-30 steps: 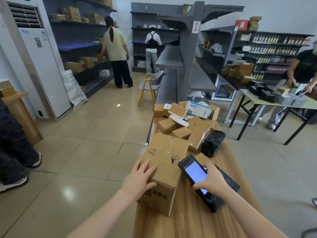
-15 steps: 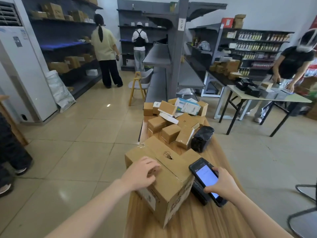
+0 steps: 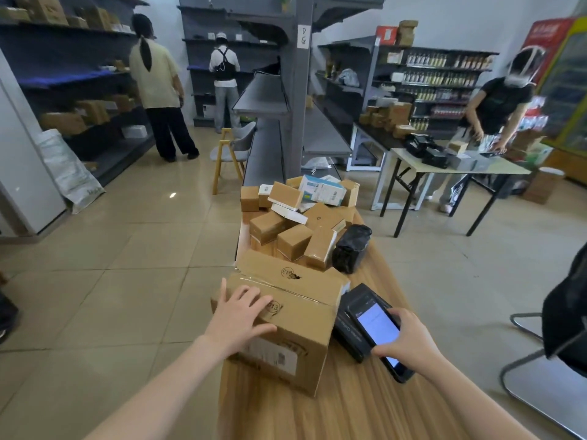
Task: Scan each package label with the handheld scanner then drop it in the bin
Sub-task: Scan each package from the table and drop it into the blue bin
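Note:
A large brown cardboard box (image 3: 298, 315) stands on the wooden table (image 3: 349, 408), its near side showing a white barcode label (image 3: 274, 355). My left hand (image 3: 241, 315) rests on the box's top near corner with fingers spread. My right hand (image 3: 406, 341) grips the black handheld scanner (image 3: 376, 328), its lit screen facing up, just right of the box. Under the scanner lies a flat black package (image 3: 347, 335). No bin is in view.
Several small cardboard parcels (image 3: 295, 217) and a black wrapped parcel (image 3: 351, 249) are piled at the table's far end. Grey shelving (image 3: 286, 90) stands beyond. A folding table (image 3: 460, 166) with a person is at right, a chair frame (image 3: 533, 369) near right, two people at far shelves.
The large box has been turned and tipped so its labelled side faces me. My left hand went from its side to its top. The scanner stayed right of the box.

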